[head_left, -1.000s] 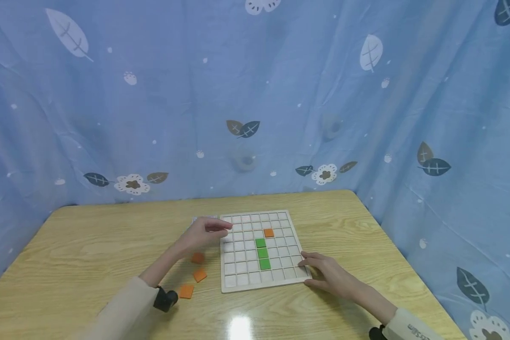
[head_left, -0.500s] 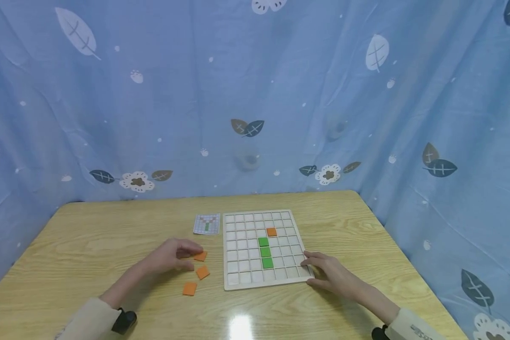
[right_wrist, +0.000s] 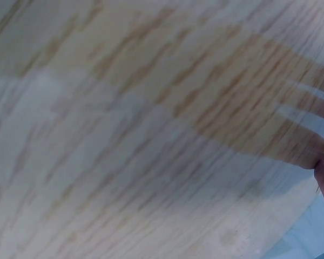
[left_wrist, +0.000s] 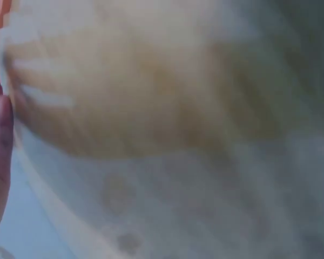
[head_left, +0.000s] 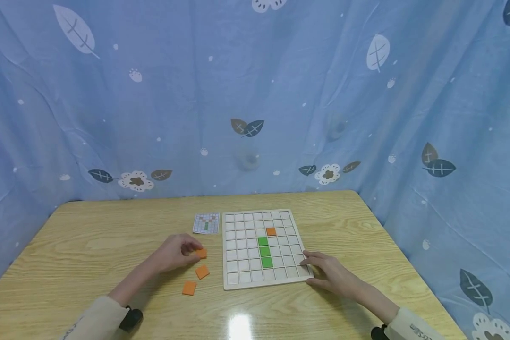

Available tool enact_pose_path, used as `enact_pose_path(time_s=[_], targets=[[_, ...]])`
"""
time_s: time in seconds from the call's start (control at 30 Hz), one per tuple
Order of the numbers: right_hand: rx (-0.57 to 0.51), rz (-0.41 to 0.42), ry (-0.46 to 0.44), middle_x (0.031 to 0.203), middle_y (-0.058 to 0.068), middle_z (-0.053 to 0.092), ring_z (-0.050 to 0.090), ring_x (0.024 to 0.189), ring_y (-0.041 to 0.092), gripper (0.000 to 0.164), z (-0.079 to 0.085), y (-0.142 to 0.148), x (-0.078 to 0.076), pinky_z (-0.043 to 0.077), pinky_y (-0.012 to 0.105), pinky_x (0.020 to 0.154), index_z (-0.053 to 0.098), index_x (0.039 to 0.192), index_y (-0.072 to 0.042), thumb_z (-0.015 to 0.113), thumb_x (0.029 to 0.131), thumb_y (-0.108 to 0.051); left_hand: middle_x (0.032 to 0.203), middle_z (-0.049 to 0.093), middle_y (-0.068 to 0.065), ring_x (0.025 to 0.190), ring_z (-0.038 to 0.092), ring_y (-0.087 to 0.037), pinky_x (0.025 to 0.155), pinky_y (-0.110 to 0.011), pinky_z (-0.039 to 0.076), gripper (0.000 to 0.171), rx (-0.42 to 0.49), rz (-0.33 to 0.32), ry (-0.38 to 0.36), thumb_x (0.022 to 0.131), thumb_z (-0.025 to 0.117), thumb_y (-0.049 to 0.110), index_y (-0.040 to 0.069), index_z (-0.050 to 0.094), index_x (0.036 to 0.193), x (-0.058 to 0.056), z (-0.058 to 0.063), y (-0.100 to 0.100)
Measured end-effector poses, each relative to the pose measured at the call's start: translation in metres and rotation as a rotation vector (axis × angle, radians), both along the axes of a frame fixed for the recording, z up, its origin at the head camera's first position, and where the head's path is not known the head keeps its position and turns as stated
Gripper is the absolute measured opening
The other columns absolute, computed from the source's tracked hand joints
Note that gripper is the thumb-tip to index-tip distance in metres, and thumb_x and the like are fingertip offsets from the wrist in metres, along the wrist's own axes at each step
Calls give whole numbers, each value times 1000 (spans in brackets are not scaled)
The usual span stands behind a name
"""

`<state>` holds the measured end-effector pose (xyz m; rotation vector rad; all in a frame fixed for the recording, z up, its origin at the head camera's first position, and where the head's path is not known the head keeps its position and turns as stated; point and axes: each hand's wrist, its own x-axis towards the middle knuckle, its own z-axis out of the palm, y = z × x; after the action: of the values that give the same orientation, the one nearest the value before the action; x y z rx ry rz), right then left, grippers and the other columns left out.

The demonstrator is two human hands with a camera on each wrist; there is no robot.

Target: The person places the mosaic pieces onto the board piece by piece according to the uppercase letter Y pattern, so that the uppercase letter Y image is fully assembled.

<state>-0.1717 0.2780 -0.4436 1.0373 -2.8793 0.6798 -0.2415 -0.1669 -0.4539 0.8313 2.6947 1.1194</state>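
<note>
Here my left hand [head_left: 173,253] pinches a flat, square orange tile [head_left: 202,254], left of the pale, square-framed grid board [head_left: 243,255]; it looks light and stiff, perhaps slick-faced, so I favour opposite edges; the left wrist view is too blurred to judge pinch depth; my right hand [head_left: 331,277] rests, fingers relaxed, at the board's near right corner.

Left hand [head_left: 175,253] in a pinch, it seems, fingers [head_left: 190,242] bowed toward the thumb, though the left wrist view is blurred! Over on the other side, the right hand [head_left: 332,277]: back upward, fingers loosely bent, thumb apart. Both forearms [head_left: 132,282] slant inward from pale sleeves [head_left: 97,322], dark device [head_left: 131,319] at each cuff.
</note>
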Motion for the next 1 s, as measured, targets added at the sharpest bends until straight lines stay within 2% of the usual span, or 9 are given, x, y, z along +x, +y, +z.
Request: enact_pose_path(time_s=[0.13, 0.27, 0.47, 0.63, 0.83, 1.0], targets=[[-4, -4, 2, 131, 25, 53, 52, 119, 41, 32, -1, 1, 1, 46, 53, 93, 65, 115, -7, 72, 87, -21, 89, 65, 1, 80, 62, -12, 69, -23, 54, 17, 47, 27, -24, 83, 74, 11, 6, 70, 99, -5, 7, 7], [-3, -7, 11, 132, 25, 53, 52, 120, 40, 32, -1, 2, 1, 46, 52, 94, 64, 115, -6, 72, 87, -20, 90, 65, -1, 83, 63, -14, 72, -24, 55, 18, 97, 1, -15, 84, 74, 14, 6, 70, 99, -14, 16, 24], [8, 11, 27, 131, 25, 54, 53, 118, 40, 31, -1, 1, -1, 47, 52, 92, 64, 115, -6, 71, 88, -21, 90, 66, -1, 83, 63, -14, 72, -25, 55, 17, 154, -53, 23, 84, 73, 13, 6, 71, 99, -29, 26, 70], [17, 4, 3, 131, 25, 53, 52, 119, 40, 31, 0, 0, 0, 46, 52, 94, 64, 115, -6, 71, 88, -21, 90, 68, -4, 82, 66, -16, 70, -25, 56, 15, 178, -59, 40, 83, 72, 10, 5, 72, 97, -42, 27, 117], [35, -13, -6, 131, 25, 53, 52, 119, 40, 31, 1, -1, 1, 46, 52, 95, 65, 114, -5, 71, 87, -20, 95, 69, -7, 87, 65, -18, 73, -27, 54, 18, 120, 4, -8, 84, 72, 11, 4, 72, 101, -57, 28, 164], [39, -16, -17, 132, 26, 52, 52, 120, 40, 31, 1, -4, -2, 44, 52, 96, 64, 114, -5, 71, 88, -19, 98, 68, -7, 88, 62, -18, 74, -29, 53, 23, 50, 74, -71, 84, 74, 13, 3, 72, 104, -68, 26, 192]])
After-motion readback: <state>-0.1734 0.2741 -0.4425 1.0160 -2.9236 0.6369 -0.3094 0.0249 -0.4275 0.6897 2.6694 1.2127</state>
